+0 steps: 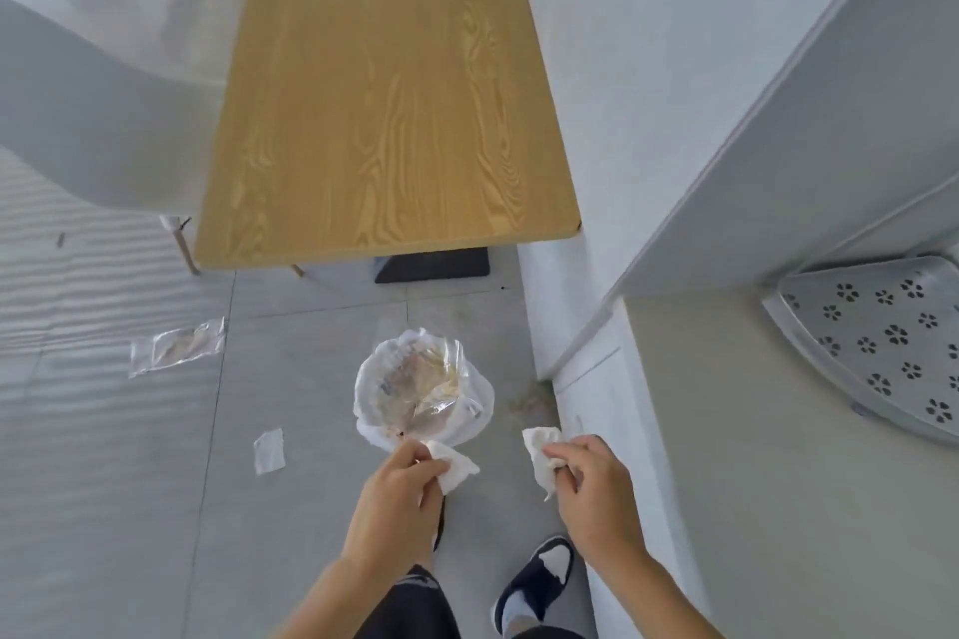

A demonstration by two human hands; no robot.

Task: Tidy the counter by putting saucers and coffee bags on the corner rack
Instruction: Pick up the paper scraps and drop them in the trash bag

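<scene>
My left hand [397,496] pinches a crumpled white tissue [456,466] just above the near rim of a small bin lined with a clear plastic bag [423,387] on the floor. To the right, my right hand [591,483] grips a second white tissue [539,451], beside the counter's edge. The metal corner rack [877,343], with flower-shaped holes, stands on the pale counter [768,457] at the right; its visible shelf holds nothing. No saucers or coffee bags are in view.
A wooden table [384,93] stretches ahead, with a white chair [88,119] at its left. A clear plastic wrapper [176,345] and a scrap of tissue [270,450] lie on the grey floor tiles. My slippered foot [534,581] stands near the counter's base.
</scene>
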